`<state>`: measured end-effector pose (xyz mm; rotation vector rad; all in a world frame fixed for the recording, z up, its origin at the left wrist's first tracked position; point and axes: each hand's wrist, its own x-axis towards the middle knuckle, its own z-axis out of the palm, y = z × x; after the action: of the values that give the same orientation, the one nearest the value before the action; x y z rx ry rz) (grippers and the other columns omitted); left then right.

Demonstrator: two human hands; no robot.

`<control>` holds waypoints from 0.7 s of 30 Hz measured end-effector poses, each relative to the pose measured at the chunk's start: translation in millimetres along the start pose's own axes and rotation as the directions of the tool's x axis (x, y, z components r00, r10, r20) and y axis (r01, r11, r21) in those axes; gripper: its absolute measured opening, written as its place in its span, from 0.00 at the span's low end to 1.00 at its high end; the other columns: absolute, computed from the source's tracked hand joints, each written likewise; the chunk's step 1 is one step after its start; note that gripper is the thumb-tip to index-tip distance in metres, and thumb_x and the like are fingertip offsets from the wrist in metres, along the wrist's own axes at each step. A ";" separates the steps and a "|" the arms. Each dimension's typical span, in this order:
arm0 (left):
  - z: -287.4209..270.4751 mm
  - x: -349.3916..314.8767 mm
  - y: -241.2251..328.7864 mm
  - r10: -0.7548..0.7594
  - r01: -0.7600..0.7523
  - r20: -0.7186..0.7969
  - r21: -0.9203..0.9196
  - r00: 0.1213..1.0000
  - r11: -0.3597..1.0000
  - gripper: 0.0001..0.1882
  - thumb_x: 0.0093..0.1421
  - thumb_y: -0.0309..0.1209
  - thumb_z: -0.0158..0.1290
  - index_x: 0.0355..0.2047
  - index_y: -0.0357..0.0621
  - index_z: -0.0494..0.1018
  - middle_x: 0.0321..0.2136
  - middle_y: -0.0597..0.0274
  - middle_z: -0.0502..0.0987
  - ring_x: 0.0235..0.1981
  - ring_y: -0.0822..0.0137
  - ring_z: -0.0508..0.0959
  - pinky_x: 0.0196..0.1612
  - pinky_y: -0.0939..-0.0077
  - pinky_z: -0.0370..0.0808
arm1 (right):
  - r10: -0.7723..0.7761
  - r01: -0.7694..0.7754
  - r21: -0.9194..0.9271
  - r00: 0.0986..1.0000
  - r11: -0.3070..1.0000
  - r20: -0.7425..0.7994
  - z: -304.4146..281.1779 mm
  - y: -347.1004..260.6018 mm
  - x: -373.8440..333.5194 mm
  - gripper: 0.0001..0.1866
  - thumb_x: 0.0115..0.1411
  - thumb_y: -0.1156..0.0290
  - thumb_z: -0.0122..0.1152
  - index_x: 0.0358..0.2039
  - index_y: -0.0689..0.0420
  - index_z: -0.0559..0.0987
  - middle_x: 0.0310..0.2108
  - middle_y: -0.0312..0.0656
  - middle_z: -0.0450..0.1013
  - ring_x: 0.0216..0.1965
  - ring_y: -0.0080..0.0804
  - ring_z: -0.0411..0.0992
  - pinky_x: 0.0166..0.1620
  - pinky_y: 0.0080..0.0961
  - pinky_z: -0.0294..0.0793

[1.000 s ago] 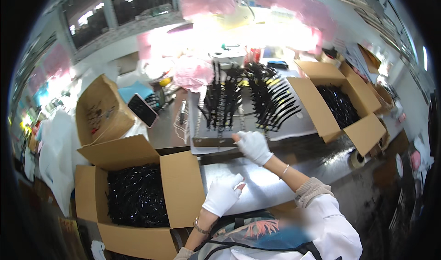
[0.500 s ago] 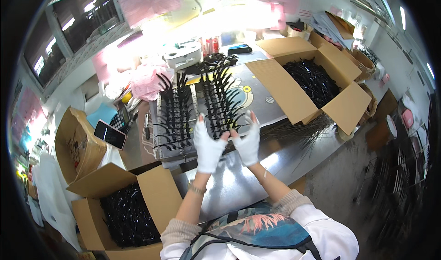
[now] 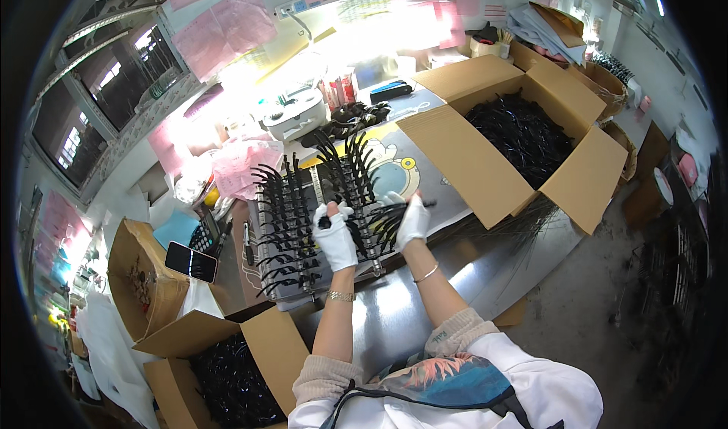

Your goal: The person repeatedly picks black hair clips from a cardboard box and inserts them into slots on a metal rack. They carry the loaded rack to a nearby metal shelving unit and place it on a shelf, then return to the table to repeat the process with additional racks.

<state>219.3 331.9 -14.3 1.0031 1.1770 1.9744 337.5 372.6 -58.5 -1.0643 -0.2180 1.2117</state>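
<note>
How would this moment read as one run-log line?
white-gloved left hand: between two rows of curved black strips | white-gloved right hand: at right row, grip unclear | beyond, right: open brown cardboard box

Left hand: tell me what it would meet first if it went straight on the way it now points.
Pointing away from the person, the left hand would probably first meet black curved strands in the right-hand row; depth is unclear, so it might pass above them.
</note>
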 end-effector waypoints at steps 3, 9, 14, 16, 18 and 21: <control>-4.4 3.8 1.4 0.072 -0.070 0.057 -0.039 0.996 0.997 0.17 0.71 0.37 0.51 0.26 0.41 0.67 0.21 0.65 0.74 0.29 0.72 0.77 0.47 0.72 0.76 | 0.418 -0.414 0.652 0.894 0.635 0.161 -27.3 0.5 21.1 0.21 0.73 0.54 0.44 0.22 0.48 0.65 0.18 0.32 0.66 0.17 0.29 0.64 0.24 0.33 0.70; -9.6 5.9 4.1 0.008 -0.009 0.140 0.008 0.990 1.000 0.18 0.71 0.37 0.51 0.25 0.41 0.67 0.21 0.65 0.74 0.29 0.71 0.78 0.43 0.74 0.75 | 0.631 -0.643 -0.306 0.363 0.703 0.686 -78.2 -44.2 -12.4 0.19 0.74 0.53 0.43 0.33 0.50 0.75 0.12 0.22 0.51 0.10 0.15 0.49 0.14 0.19 0.47; 3.3 -2.0 5.3 -0.057 0.032 0.130 0.187 0.990 0.982 0.11 0.69 0.29 0.54 0.27 0.41 0.71 0.24 0.64 0.75 0.28 0.74 0.76 0.40 0.74 0.76 | 0.619 -0.506 -0.357 0.672 0.785 0.408 -64.6 -18.7 -59.8 0.20 0.73 0.47 0.43 0.42 0.47 0.77 0.12 0.22 0.52 0.10 0.14 0.47 0.14 0.18 0.44; 12.0 -8.2 5.9 0.347 -0.509 0.419 0.378 0.839 0.774 0.05 0.56 0.20 0.56 0.31 0.42 0.73 0.24 0.62 0.77 0.27 0.65 0.78 0.33 0.69 0.75 | 0.688 -0.669 -0.219 0.593 0.710 0.418 -56.7 -5.5 -66.9 0.20 0.73 0.46 0.41 0.32 0.45 0.74 0.12 0.22 0.53 0.09 0.14 0.47 0.14 0.18 0.45; 22.4 -15.3 4.5 0.382 -0.743 0.643 0.509 0.664 0.434 0.09 0.49 0.18 0.55 0.30 0.46 0.73 0.23 0.62 0.76 0.28 0.59 0.78 0.34 0.62 0.74 | 0.667 -0.651 -0.197 0.629 0.733 0.399 -52.0 3.3 -70.0 0.24 0.74 0.48 0.39 0.21 0.43 0.64 0.11 0.23 0.53 0.08 0.15 0.47 0.13 0.18 0.45; 31.5 -18.1 -2.1 -0.006 -0.820 0.825 0.560 0.565 -0.118 0.03 0.52 0.30 0.54 0.27 0.53 0.71 0.21 0.65 0.72 0.28 0.64 0.77 0.33 0.64 0.70 | 0.682 -0.642 -0.242 0.641 0.728 0.352 -54.1 5.8 -69.6 0.22 0.74 0.50 0.38 0.24 0.44 0.66 0.11 0.23 0.52 0.08 0.15 0.47 0.13 0.18 0.45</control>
<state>255.5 331.8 -11.6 2.9317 1.8947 0.4761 341.3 284.5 -65.0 -0.9764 -0.2205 2.1397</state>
